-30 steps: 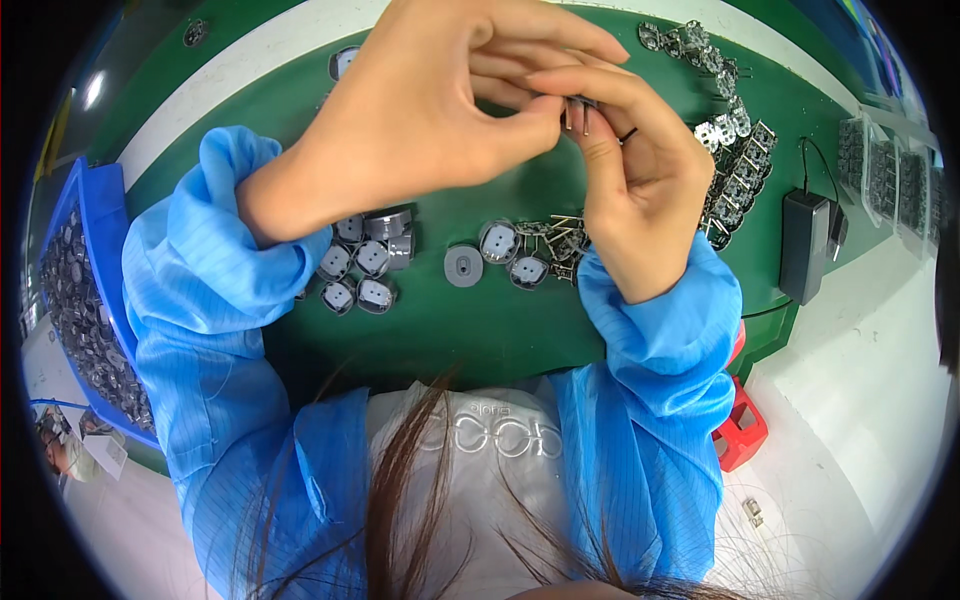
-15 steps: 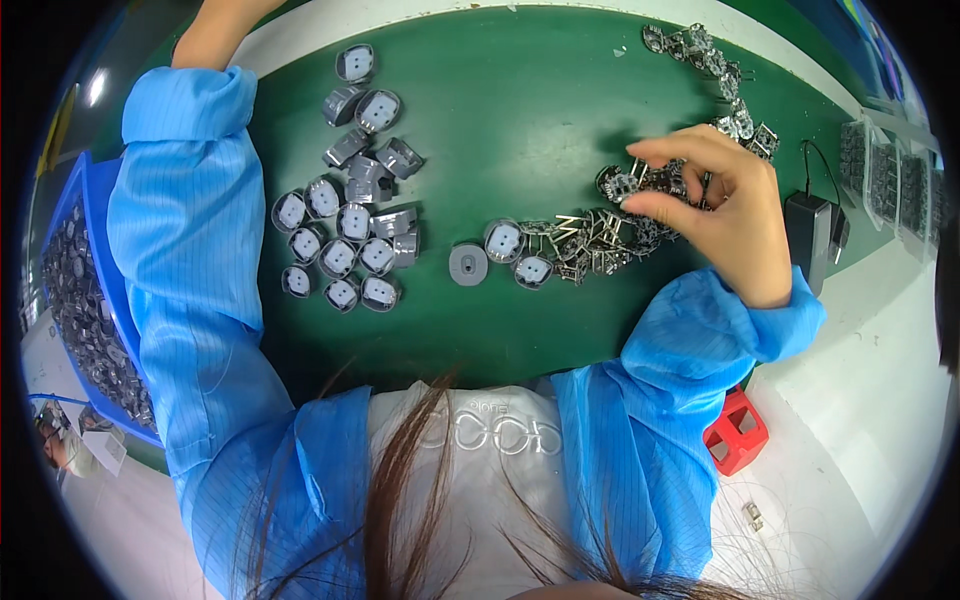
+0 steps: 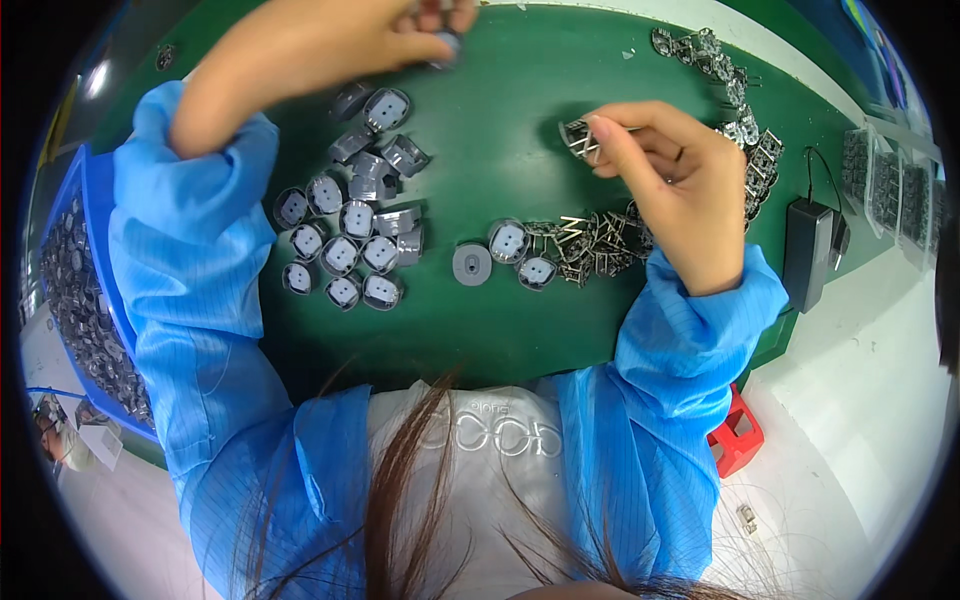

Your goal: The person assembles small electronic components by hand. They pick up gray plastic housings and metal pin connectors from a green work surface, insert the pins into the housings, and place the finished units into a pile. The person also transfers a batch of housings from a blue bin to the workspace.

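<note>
At the top of the view my left hand [image 3: 385,38] pinches a small grey plastic housing [image 3: 447,48]; part of it is hidden by the fingers and blurred. My right hand [image 3: 675,165] holds a small circuit part with metal pins [image 3: 577,139] between thumb and fingers, above the green table [image 3: 480,345]. Under my left hand lies a group of grey oval housings [image 3: 340,255] with pale inner faces. Between my hands, nearer to me, a lone grey housing [image 3: 472,264] lies beside two pale-faced ones [image 3: 508,240] and a heap of pinned circuit parts [image 3: 585,245].
A blue bin [image 3: 110,260] full of small dark parts stands at the left. More circuit parts [image 3: 712,62] trail along the far right. A black box with a cable [image 3: 808,250], clear trays [image 3: 885,185] and a red stool [image 3: 736,436] are on the right.
My left hand has come in from the top left edge to the right and now holds a housing. My right hand has moved left, away from the heap, with a circuit part.
</note>
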`<state>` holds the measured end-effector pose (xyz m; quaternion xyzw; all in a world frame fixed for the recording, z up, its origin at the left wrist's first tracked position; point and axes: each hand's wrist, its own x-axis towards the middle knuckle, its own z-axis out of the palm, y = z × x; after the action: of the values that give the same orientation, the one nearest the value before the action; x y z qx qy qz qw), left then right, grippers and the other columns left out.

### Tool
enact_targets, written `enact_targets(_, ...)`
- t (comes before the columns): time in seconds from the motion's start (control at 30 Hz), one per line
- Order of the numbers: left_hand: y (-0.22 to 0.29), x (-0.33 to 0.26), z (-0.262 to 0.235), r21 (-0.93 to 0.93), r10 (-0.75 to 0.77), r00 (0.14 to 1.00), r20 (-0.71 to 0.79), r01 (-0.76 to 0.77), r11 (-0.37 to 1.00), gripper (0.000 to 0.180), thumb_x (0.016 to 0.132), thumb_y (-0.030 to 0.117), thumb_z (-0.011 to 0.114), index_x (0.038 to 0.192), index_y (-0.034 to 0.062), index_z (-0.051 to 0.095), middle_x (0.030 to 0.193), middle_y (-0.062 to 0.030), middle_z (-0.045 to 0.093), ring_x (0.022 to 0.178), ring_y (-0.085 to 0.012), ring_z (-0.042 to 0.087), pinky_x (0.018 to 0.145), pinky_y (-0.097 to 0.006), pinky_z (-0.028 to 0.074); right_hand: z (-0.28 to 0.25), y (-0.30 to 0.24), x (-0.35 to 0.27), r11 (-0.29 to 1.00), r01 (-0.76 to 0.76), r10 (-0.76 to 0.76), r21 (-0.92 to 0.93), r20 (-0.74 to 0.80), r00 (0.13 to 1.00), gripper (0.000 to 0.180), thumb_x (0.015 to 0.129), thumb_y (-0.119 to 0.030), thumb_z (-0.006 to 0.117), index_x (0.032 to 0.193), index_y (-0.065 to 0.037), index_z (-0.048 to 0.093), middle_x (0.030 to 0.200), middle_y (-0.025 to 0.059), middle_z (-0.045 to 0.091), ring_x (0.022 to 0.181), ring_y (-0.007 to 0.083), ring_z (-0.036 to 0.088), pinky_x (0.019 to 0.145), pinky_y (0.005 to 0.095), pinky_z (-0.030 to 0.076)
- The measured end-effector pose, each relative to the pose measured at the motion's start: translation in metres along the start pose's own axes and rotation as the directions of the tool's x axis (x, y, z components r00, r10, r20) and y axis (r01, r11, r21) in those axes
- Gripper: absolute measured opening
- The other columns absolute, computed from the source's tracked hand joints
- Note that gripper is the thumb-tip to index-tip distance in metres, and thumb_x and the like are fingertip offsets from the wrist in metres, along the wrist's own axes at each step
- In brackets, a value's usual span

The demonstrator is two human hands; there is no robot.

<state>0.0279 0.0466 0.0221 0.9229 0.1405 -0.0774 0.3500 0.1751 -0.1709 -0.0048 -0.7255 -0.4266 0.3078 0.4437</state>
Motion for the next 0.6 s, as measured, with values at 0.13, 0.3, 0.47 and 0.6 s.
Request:
enact_targets(0.13, 0.001, 0.007, 0.035, -0.161, 0.244, 0.968, -0.059, -0.250, 0.955, 0.021, 0.089, 0.014, 0.068, 0.100, -0.0030, 0.062, 0.088, -0.0154, 0.060, 0.073, -0.0249, 0.062, 0.068, -0.034, 0.050, 0.014, 0.001, 0.006, 0.994, -0.111, 0.112, -0.022, 0.032, 0.993, 0.014, 0.089, -0.010, 0.070, 0.093, 0.003, 0.070, 0.083, 0.0110, 0.071, 0.068, 0.0168, 0.072, 0.058, 0.0252, 0.057)
enact_targets(0.3, 0.007, 0.006, 0.031, -0.131, 0.219, 0.976, -0.014, -0.219, 0.967, 0.032, 0.092, 0.023, 0.065, 0.114, 0.0009, 0.059, 0.101, -0.0162, 0.057, 0.087, -0.0306, 0.061, 0.076, -0.039, 0.050, 0.015, 0.001, 0.010, 0.980, -0.079, 0.049, -0.183, -0.164, 0.985, 0.014, 0.089, -0.013, 0.070, 0.096, -0.001, 0.071, 0.090, 0.0112, 0.068, 0.063, 0.0166, 0.068, 0.055, 0.0279, 0.054)
enact_targets(0.47, 0.007, -0.001, 0.045, 0.085, 0.285, 0.949, -0.138, -0.275, 0.958, 0.035, 0.087, 0.018, 0.067, 0.116, 0.0023, 0.057, 0.104, -0.0157, 0.055, 0.094, -0.0333, 0.059, 0.078, -0.040, 0.049, 0.013, -0.001, 0.012, 0.974, 0.042, -0.067, -0.224, -0.104, 0.992, 0.016, 0.086, -0.015, 0.073, 0.098, -0.004, 0.073, 0.094, 0.0096, 0.067, 0.064, 0.0145, 0.064, 0.056, 0.0287, 0.052)
enact_targets(0.6, -0.006, 0.005, 0.044, 0.007, 0.363, 0.931, -0.047, -0.363, 0.932, 0.032, 0.083, 0.011, 0.067, 0.112, 0.0021, 0.056, 0.102, -0.0146, 0.054, 0.098, -0.0332, 0.057, 0.083, -0.040, 0.048, 0.010, 0.009, 0.008, 0.978, 0.060, -0.076, -0.198, -0.074, 0.994, 0.020, 0.079, -0.011, 0.079, 0.098, -0.007, 0.074, 0.101, 0.0085, 0.065, 0.066, 0.0149, 0.063, 0.058, 0.0289, 0.052)
